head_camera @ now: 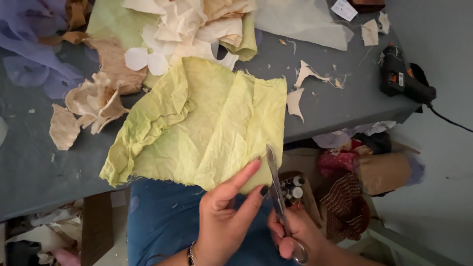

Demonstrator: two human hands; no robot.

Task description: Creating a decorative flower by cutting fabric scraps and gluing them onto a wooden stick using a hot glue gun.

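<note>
A crumpled yellow-green piece of fabric (202,123) hangs over the near edge of the grey table (340,98). My left hand (227,214) pinches its lower right corner between thumb and fingers. My right hand (295,235) grips a pair of metal scissors (276,189) by the handles, blades pointing up at the fabric's lower right edge, close to my left fingertips. The blades look nearly closed.
Cream and tan fabric scraps (98,101) and petal-shaped white cutouts (148,59) lie on the table, with purple cloth (34,44) at the far left. A black glue gun (401,76) sits at the right edge. Below the table are a box of small bottles (293,187) and bundled cloth (350,197).
</note>
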